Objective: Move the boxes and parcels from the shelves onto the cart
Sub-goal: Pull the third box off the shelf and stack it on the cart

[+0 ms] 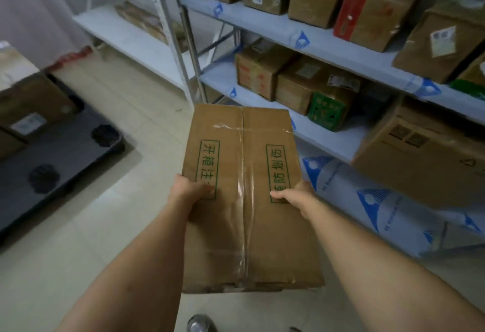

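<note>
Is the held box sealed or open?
Sealed. The box has both top flaps flat and meeting at a centre seam under clear tape. Left hand and right hand grip its sides.

Matt cardboard box (246,195), glossy tape seam (245,200)

no gloves, no watch, no sleeves on either forearm, left hand (190,191) and right hand (296,198) both bare, plus a grey rounded shoe toe (200,324) showing just below the cardboard box (246,200)
</note>
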